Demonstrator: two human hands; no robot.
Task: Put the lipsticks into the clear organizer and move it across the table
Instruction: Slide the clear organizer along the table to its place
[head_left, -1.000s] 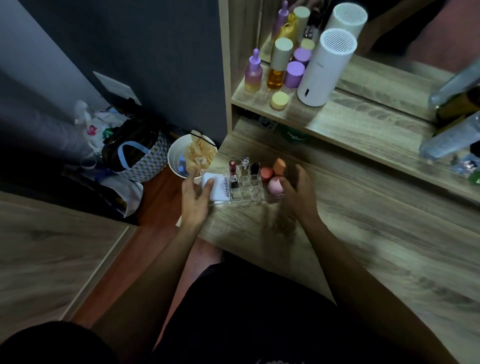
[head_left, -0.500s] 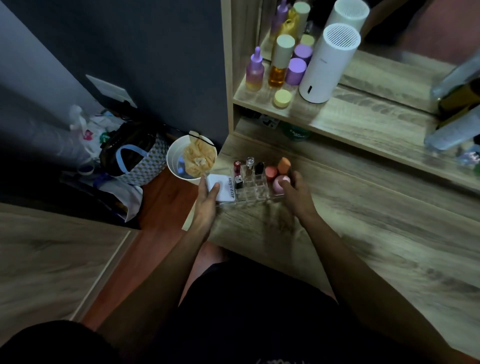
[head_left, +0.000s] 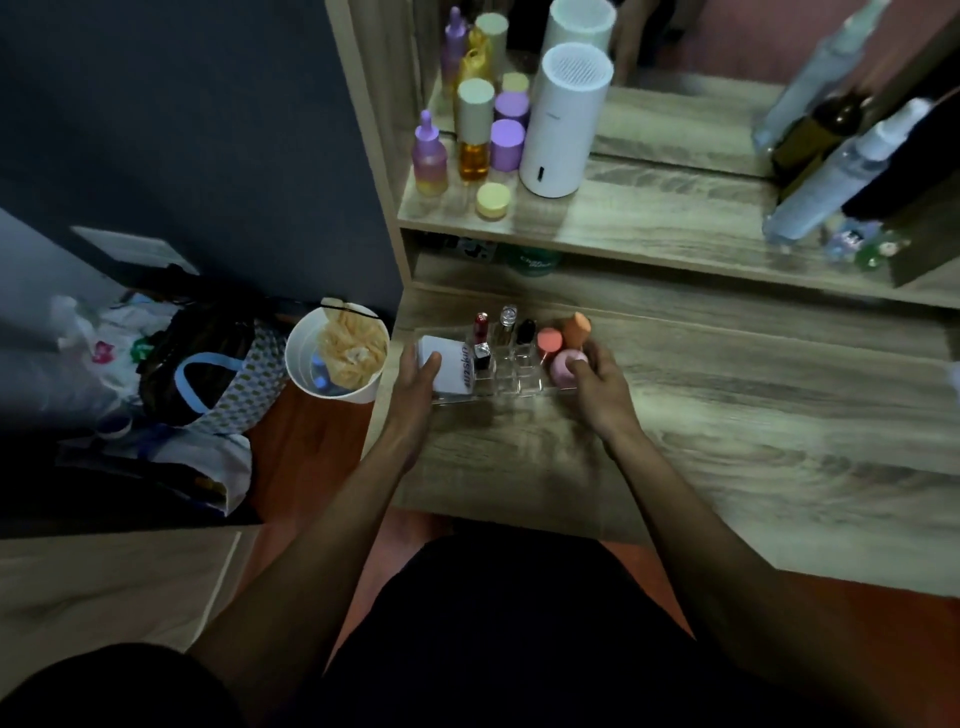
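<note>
So the clear organizer (head_left: 498, 382) sits at the left end of the bench (head_left: 727, 415), long axis running left-right. Left hand (head_left: 415, 379) is clamped on its left end, right hand (head_left: 597, 384) on its right end, fingers (head_left: 576, 366) curled round the pink sponge side. Lipsticks (head_left: 480, 332) stand inside. Free bench lies to the right, so I'd guess a two-handed slide that way.

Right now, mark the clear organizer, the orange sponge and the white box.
clear organizer (head_left: 511, 385): head view, bare front wall of the tray.
orange sponge (head_left: 576, 328): head view, middle of its body, right end of the organizer.
white box (head_left: 451, 364): head view, top face beside the lettering.
</note>
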